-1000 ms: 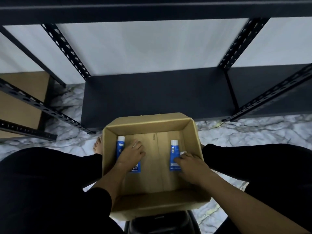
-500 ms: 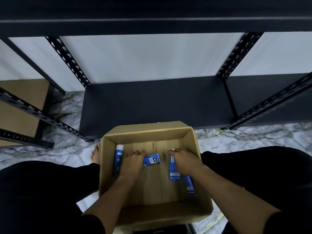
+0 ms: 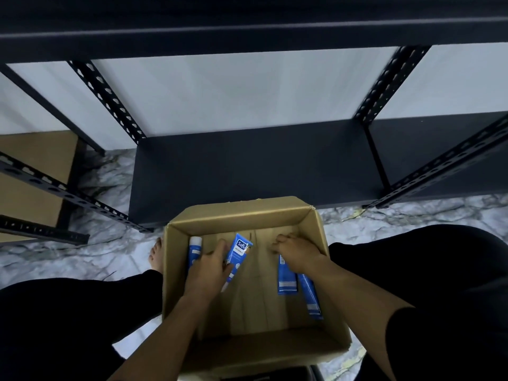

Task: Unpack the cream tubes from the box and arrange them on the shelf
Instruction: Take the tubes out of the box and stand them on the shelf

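Observation:
An open cardboard box (image 3: 242, 214) sits between my knees, just in front of the dark bottom shelf (image 3: 253, 166). My left hand (image 3: 207, 270) is closed around a blue cream tube (image 3: 238, 253), whose flat end tilts up and away from me. Another blue tube (image 3: 194, 251) lies against the box's left wall. My right hand (image 3: 298, 253) is curled over the top of a blue tube (image 3: 286, 279) on the box floor. A further tube (image 3: 310, 295) lies beside it near the right wall.
Black perforated shelf uprights (image 3: 110, 100) rise at left and right (image 3: 384, 86). A tan board (image 3: 30, 182) sits in the rack at far left. The floor (image 3: 398, 218) is white marble. My bare foot (image 3: 156, 255) rests left of the box.
My left hand has lifted its tube and turned it so the flat end points away. My right hand stays on its tube. The view has tilted slightly.

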### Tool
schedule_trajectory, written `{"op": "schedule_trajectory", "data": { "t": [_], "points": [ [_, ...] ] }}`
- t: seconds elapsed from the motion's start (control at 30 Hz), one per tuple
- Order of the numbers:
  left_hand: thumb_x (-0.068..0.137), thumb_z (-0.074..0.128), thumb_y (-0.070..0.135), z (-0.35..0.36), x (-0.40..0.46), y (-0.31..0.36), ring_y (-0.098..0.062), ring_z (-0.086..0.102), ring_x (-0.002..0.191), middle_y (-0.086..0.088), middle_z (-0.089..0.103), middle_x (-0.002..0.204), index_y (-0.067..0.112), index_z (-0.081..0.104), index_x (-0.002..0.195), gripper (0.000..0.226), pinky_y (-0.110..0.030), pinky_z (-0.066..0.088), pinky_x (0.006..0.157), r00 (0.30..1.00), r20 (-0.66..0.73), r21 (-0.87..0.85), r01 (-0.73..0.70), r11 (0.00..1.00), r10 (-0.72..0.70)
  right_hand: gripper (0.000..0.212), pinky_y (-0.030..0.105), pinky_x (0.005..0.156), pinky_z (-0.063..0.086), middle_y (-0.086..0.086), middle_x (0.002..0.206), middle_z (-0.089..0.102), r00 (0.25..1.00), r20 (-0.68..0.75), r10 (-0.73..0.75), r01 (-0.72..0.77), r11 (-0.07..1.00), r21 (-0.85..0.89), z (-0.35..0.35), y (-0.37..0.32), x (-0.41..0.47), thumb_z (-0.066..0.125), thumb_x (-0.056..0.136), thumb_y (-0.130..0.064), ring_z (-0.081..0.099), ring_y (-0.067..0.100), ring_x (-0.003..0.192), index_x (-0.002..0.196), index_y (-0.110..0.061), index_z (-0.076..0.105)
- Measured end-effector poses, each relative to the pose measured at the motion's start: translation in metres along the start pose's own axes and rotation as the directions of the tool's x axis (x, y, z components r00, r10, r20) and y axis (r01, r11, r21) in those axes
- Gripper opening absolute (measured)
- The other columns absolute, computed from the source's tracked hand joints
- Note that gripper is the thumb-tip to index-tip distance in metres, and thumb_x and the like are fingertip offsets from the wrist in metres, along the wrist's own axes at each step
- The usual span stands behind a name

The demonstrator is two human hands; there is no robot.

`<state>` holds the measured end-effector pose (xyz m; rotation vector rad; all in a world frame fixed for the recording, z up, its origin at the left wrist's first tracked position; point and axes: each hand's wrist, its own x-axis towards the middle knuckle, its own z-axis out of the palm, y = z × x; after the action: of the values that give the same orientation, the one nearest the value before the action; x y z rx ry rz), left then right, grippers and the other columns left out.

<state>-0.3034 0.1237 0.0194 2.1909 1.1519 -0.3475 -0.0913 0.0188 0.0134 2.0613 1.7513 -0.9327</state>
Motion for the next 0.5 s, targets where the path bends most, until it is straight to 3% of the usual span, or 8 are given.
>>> {"op": "schedule_trajectory", "data": {
  "t": [0.3,0.5],
  "points": [
    [0.096,0.058,0.030,0.0028,-0.0050,-0.0102,-0.009,0.064,0.098,0.003,0.066,0.113,0.035,0.037,0.132,0.041,-0.034,0.057,0.082,0.999,0.045,-0.035,-0.025,0.999,0.026,0.037,0.037,0.085,0.044,0.010,0.136,0.043,0.998,0.028,-0.048,0.052,0.986,-0.157,-0.0005,-0.0060,0.0048,0.050,0.090,0.008,0.043,0.030,0.123,0.121,-0.010,0.061],
    [0.096,0.059,0.028,0.0015,-0.0063,-0.0100,-0.006,0.062,0.095,0.007,0.066,0.108,0.037,0.038,0.130,0.041,-0.036,0.057,0.081,0.998,0.060,-0.140,0.007,0.990,0.001,0.032,0.042,0.089,0.049,0.014,0.131,0.046,0.998,0.069,0.000,0.012,0.985,-0.173,-0.0027,-0.0088,0.0034,0.057,0.088,0.009,0.042,0.034,0.123,0.118,-0.003,0.061]
  ]
}}
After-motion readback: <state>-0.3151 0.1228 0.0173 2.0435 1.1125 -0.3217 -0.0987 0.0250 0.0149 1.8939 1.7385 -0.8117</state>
